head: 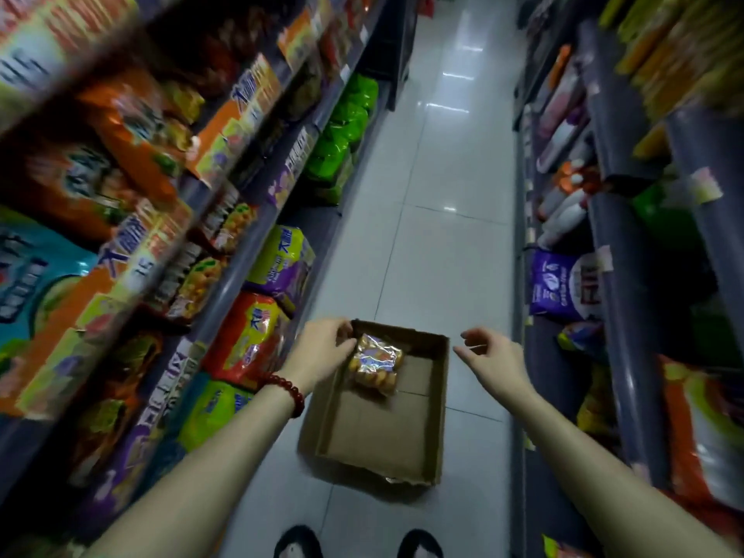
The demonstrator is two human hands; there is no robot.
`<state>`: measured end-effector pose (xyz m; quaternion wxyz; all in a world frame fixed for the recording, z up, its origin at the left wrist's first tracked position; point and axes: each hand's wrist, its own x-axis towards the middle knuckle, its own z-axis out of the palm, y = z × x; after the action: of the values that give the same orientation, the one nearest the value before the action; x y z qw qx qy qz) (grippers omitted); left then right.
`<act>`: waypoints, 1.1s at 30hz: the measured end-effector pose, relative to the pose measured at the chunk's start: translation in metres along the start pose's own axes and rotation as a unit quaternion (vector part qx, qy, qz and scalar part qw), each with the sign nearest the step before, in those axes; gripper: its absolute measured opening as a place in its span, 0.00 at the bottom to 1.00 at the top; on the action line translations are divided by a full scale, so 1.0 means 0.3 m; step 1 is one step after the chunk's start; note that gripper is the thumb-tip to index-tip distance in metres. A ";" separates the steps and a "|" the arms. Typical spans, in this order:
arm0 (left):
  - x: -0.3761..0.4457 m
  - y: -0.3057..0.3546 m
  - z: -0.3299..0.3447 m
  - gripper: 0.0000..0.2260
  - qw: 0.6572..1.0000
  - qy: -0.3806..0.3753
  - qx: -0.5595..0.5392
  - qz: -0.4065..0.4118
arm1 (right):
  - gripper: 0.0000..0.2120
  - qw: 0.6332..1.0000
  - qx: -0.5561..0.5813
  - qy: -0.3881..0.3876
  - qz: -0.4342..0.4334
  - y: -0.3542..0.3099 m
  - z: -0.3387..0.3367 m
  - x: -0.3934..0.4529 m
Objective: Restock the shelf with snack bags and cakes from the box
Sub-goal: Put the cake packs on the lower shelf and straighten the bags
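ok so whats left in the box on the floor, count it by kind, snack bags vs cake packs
In the cardboard box:
cake packs: 1, the clear pack of small golden cakes at the far end, which the left hand touches
snack bags: 0
total: 1
The right hand holds nothing.

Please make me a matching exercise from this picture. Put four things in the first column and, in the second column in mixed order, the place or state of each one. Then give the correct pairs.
Things:
1. cake packet
2. cardboard box
3. left hand
4. right hand

Places or states:
A. on the floor tiles in the aisle, between the shelves
B. over the right side of the box, fingers loosely curled, holding nothing
C. lying inside the box, near its far left corner
D. at the far left corner of the box, fingers on the packet's edge

Pairs: 1-C, 2-A, 3-D, 4-B
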<state>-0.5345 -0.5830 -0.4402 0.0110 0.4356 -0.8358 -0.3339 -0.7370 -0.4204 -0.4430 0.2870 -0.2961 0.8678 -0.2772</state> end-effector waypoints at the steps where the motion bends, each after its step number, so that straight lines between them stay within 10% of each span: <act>1: 0.035 -0.042 0.074 0.09 1.000 -0.005 -0.003 -0.003 | 0.12 1.000 -0.003 -0.003 0.003 0.059 0.054 0.036; 16: 0.492 -0.678 0.983 0.12 0.999 0.020 -0.031 -0.022 | 0.14 1.000 -0.024 -0.005 -0.014 0.764 0.884 0.551; 33: 0.570 -0.842 1.149 0.12 0.998 0.043 -0.034 0.014 | 0.40 0.979 0.162 -0.078 0.099 0.841 1.219 0.744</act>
<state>-0.5653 -0.6201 -0.8981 0.0662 0.4377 -0.8287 -0.3425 -0.7317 -0.5150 -0.9310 0.4236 -0.1789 0.8117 -0.3603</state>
